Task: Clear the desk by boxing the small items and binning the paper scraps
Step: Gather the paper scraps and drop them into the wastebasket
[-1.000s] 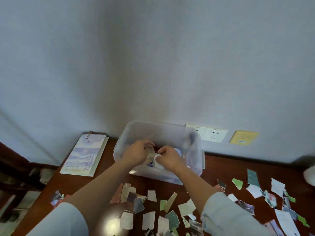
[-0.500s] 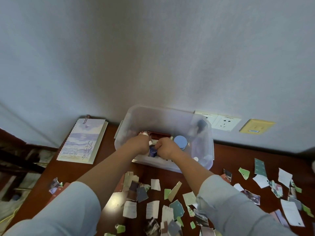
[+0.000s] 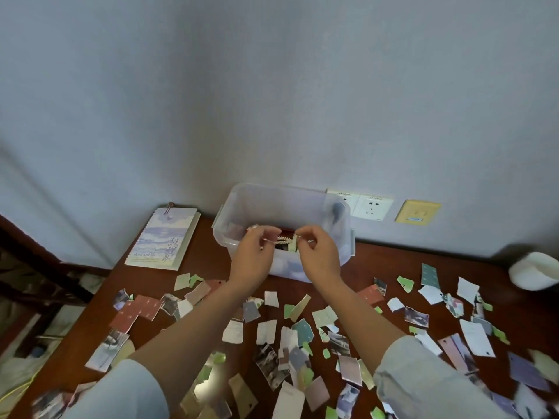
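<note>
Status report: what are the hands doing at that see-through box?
Left hand and right hand pinch small pearly beaded strip above clear plastic box. Torn paper scraps cover brown desk, unbinned. Nothing blocks box.

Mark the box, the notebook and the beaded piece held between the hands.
box [image 3: 281, 204]: head view, back wall.
notebook [image 3: 165, 237]: head view, middle of cover.
beaded piece [image 3: 284, 239]: head view, bead row between the hands.

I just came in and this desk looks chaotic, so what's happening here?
A person pinches a small pale beaded strip between the left hand and right hand, just above an open clear plastic box at the back of the dark wooden desk. A few small items already lie in the box. Torn coloured paper scraps cover the desk.
</note>
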`<state>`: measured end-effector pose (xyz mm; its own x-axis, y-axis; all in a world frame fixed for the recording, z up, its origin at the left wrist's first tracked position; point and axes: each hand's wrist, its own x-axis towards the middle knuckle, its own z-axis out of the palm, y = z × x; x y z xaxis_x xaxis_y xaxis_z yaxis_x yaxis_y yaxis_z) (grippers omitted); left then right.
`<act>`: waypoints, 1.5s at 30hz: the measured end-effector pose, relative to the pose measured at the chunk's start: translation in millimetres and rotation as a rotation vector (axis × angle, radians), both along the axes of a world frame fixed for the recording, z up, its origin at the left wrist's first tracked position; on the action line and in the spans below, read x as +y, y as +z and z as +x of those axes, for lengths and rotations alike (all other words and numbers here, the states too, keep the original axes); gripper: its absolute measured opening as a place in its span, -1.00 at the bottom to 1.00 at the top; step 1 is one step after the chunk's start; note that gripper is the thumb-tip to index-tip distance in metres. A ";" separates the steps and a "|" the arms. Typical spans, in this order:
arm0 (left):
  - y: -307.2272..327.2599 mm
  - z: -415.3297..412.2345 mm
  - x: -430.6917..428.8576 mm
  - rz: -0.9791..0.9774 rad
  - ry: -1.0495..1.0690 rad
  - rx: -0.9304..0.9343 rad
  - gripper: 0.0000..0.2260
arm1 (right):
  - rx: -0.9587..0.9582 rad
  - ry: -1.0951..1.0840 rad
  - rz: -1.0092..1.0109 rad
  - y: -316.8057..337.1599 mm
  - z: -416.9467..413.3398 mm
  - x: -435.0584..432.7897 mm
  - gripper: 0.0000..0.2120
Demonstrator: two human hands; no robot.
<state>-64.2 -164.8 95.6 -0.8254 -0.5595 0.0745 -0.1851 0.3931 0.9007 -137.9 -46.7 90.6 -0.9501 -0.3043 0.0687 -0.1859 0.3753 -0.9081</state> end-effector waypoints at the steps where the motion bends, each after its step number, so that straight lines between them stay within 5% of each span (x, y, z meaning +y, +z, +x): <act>1: 0.7 8.1 9.6 0.042 -0.002 -0.008 -0.76 | -0.016 -0.006 -0.011 0.8 7.9 8.8 -0.79; 12: -38.1 73.5 96.2 0.251 0.021 -0.145 -0.78 | -0.215 -0.062 0.044 -44.2 90.6 109.6 -0.80; 33: -86.1 121.9 356.2 0.257 -0.107 -0.376 -0.87 | -0.408 -0.009 0.205 -82.5 134.6 371.9 -0.82; 39: -102.1 131.9 399.1 0.234 -0.184 -0.450 -0.79 | -0.337 0.060 0.449 -99.7 135.2 413.6 -0.78; 45: -116.2 140.1 417.6 0.221 -0.186 -0.529 -0.75 | -0.262 0.171 0.718 -118.5 128.0 424.2 -0.54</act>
